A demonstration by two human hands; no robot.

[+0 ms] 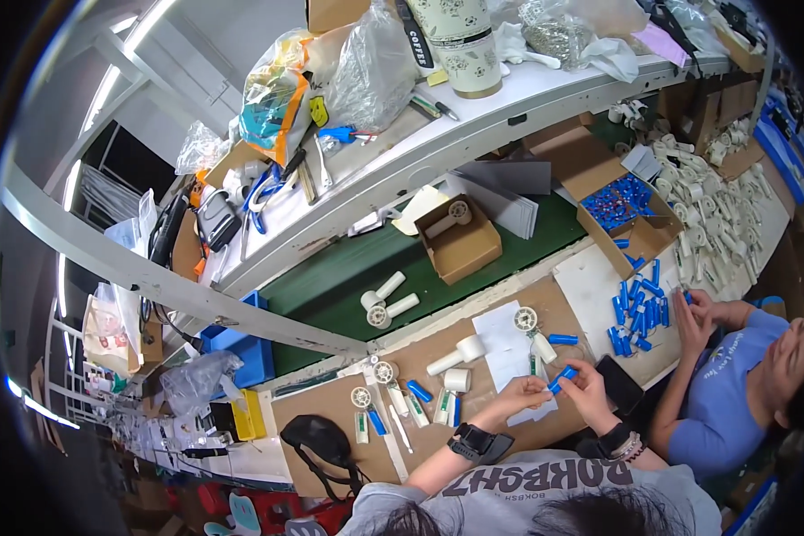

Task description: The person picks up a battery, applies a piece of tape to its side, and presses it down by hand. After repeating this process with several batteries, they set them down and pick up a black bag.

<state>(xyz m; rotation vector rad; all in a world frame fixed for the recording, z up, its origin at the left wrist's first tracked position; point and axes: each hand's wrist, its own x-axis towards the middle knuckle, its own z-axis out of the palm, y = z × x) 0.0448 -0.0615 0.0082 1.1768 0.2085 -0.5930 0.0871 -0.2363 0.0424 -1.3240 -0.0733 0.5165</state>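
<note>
from up here i see my left hand [523, 393] and right hand [590, 391] meeting over the brown work surface [330, 420], fingers curled nearly closed, both pinching a small blue cylinder [560, 379] between the fingertips. white rollers [460, 353] and more blue pieces [418, 390] lie just left. a co-worker's hands [692, 313] work beside a blue pile [639, 313].

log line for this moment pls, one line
left hand pinching blue cylinder | right hand gripping same cylinder | over white paper sheet | white rollers on cardboard mat nearby | co-worker handling blue cylinders at right
</note>
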